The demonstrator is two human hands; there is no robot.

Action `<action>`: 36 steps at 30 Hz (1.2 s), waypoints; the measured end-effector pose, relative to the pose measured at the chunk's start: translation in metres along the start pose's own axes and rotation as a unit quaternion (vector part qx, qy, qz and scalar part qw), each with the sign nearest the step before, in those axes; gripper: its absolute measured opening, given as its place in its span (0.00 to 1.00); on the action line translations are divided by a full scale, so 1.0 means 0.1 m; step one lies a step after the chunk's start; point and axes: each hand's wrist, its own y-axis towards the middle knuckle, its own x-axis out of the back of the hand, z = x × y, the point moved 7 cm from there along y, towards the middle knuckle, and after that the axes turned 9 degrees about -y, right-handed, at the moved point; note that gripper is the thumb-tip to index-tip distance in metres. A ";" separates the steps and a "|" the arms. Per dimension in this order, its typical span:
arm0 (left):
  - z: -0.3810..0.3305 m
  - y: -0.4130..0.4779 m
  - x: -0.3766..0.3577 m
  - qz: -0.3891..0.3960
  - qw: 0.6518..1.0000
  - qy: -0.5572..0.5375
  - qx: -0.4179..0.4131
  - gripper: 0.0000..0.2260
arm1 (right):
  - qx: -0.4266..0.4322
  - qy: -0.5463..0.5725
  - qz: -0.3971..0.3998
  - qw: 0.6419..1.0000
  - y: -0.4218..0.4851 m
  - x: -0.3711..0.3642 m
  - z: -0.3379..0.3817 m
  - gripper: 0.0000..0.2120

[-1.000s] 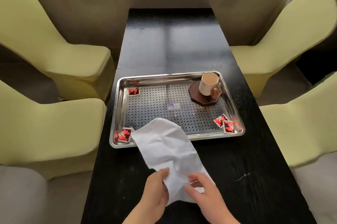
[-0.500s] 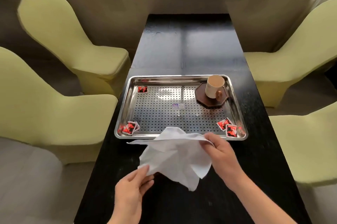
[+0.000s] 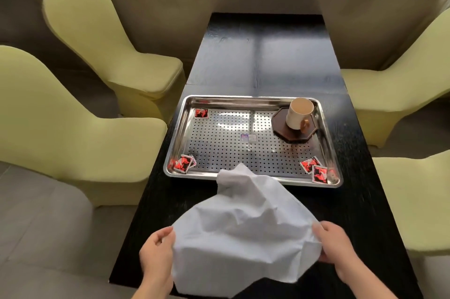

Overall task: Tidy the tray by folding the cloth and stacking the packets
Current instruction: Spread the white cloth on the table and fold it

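Observation:
A crumpled white cloth point(image 3: 241, 230) hangs spread between my hands above the near part of the black table. My left hand point(image 3: 155, 255) pinches its left edge and my right hand point(image 3: 333, 245) grips its right edge. The cloth's far tip overlaps the front rim of the perforated steel tray point(image 3: 253, 101). Red-and-black packets lie in the tray: one at the far left corner point(image 3: 201, 113), a small pile at the near left corner point(image 3: 184, 163), and two overlapping at the near right corner point(image 3: 315, 169).
A cream mug point(image 3: 299, 113) stands on a dark octagonal coaster point(image 3: 295, 136) in the tray's far right corner. Yellow-green chairs point(image 3: 80, 133) flank the black table point(image 3: 265, 55) on both sides. A window sill runs along the far wall.
My hands have pulled apart and come nearer to me, spreading the cloth wide between them. The left hand, loose before, now holds the cloth's left edge.

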 end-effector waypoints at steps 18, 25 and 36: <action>0.24 -0.01 -0.21 0.233 0.961 0.106 0.108 0.29 | -0.091 0.185 -0.015 0.978 -0.17 -0.26 -0.69 0.08; 0.29 0.16 -0.10 0.158 0.970 0.181 0.038 0.12 | -0.090 0.243 0.055 0.964 -0.27 -0.43 -0.48 0.10; -1.99 -0.36 -0.81 0.292 0.927 -0.116 -0.204 0.19 | 0.236 0.368 -0.047 0.898 -0.84 0.82 1.08 0.09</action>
